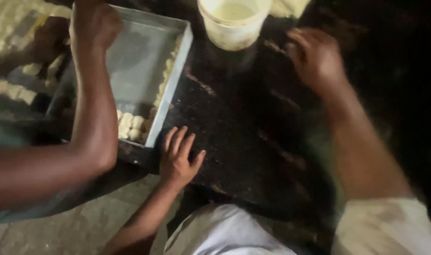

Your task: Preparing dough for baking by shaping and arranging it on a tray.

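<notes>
Tray [144, 66] of dough pieces [130, 126] lies up-left on the dark table [244, 141], its long axis running away from the wearer. Left hand [179, 158] rests flat and spread just beside its near corner; right hand [315, 59], blurred and empty with fingers loosely open, is well apart, nearer the bucket [234, 23].

Dough pcs [130, 126] in tray [175, 80], bucket [233, 28] right.

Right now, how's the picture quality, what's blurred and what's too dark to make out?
Head view: dim, warm light overall; the right hand is smeared by motion blur, the left hand flat on the dark table is sharper; the table's far right sinks into black; the pale bucket and metal tray catch most light.
</notes>
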